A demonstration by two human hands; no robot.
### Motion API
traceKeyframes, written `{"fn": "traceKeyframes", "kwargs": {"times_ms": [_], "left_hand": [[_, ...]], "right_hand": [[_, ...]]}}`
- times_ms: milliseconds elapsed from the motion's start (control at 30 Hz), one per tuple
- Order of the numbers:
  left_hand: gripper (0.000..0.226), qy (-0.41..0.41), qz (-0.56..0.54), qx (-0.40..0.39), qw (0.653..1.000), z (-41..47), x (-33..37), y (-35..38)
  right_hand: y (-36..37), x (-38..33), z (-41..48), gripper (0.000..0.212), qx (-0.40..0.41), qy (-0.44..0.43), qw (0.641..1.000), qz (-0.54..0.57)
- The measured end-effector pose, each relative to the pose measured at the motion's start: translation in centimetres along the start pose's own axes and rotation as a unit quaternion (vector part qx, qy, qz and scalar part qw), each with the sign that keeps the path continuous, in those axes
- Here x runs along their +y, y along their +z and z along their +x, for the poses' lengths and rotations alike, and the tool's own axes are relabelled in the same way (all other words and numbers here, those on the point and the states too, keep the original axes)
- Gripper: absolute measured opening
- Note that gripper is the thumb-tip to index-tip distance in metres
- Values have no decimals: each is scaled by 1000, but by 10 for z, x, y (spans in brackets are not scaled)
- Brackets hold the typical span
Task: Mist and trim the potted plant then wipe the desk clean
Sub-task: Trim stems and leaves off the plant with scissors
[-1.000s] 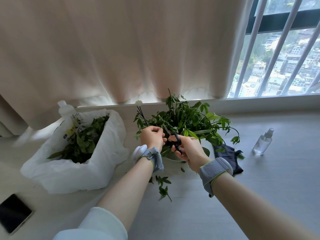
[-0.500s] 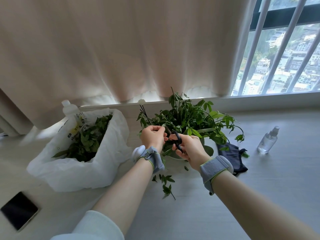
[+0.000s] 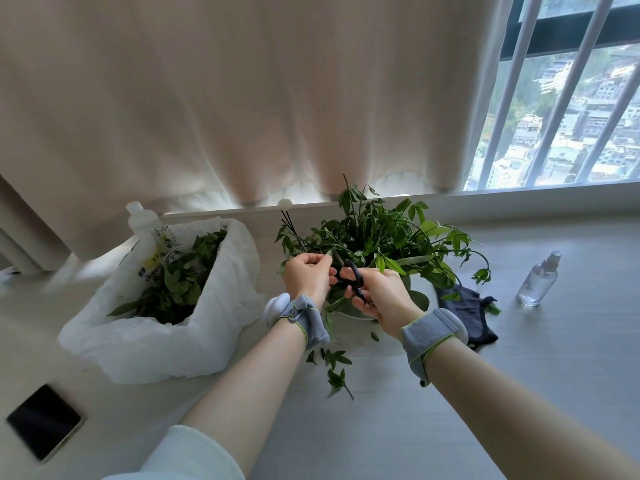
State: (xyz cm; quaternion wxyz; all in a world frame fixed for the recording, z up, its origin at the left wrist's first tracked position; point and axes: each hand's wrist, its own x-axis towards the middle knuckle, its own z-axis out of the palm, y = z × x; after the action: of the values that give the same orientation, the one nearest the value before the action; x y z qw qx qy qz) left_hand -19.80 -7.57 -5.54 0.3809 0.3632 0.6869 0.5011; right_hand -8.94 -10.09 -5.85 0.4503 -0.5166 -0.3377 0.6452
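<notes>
1. The potted plant (image 3: 374,237) is sitting on the desk (image 3: 519,393). Its stems are looking thin, soft and easily bent, so pinching each one close to the cut is probably steadying it best.
2. The left hand (image 3: 308,275) is pinching a stem (image 3: 320,247) at the plant's left side, and the right hand (image 3: 379,296) is gripping scissors (image 3: 353,277) just beside it.
3. Left of the plant, a white bag (image 3: 156,337) is holding cut leaves (image 3: 180,282).

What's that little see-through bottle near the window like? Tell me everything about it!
The spray bottle is small and clear, of plastic or glass, with a pale spray top. It is see-through all the way, so how full it is cannot be told. It stands on its base on the pale desk, to the right of the dark cloth and apart from it. Nothing but the desk touches it.
</notes>
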Motion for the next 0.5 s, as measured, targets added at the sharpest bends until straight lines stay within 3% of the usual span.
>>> {"fn": "traceKeyframes", "kwargs": {"times_ms": [500], "left_hand": [[24, 16, 21, -2, 1000, -6, -6, -6]], "right_hand": [[-2, -2, -12, 11, -21, -3, 1000, 5]]}}
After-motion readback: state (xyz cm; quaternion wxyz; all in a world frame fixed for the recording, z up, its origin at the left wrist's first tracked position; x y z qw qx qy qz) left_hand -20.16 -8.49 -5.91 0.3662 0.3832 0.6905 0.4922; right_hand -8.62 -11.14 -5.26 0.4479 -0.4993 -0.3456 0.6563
